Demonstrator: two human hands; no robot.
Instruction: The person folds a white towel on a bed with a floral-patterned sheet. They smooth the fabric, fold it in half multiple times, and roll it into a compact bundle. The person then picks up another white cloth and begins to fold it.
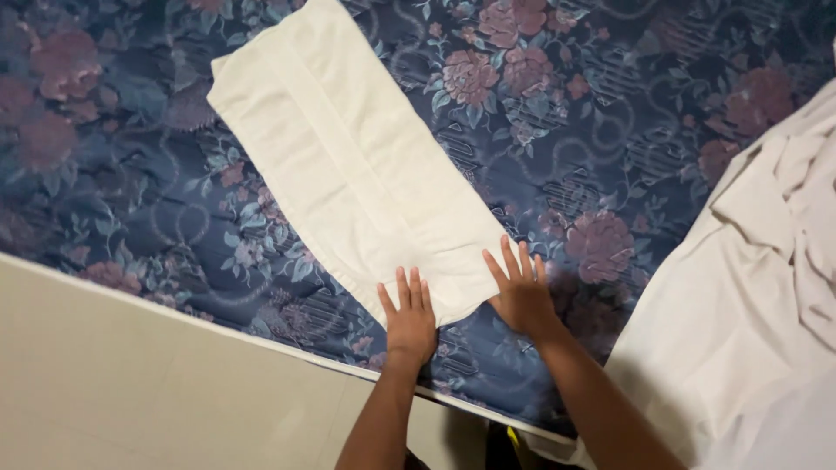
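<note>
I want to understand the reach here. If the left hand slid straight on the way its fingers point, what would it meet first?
The left hand lies flat on the near end of the white folded towel, fingers pointing up along it. Straight on, it would probably meet only more towel; past that, the floral mattress.

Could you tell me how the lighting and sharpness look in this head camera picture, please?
Head view: soft, even light, no glare; the white towel is bright but keeps its fold lines; the left hand and right hand cast faint shadows on the floral mattress; edges look slightly soft throughout.
</note>
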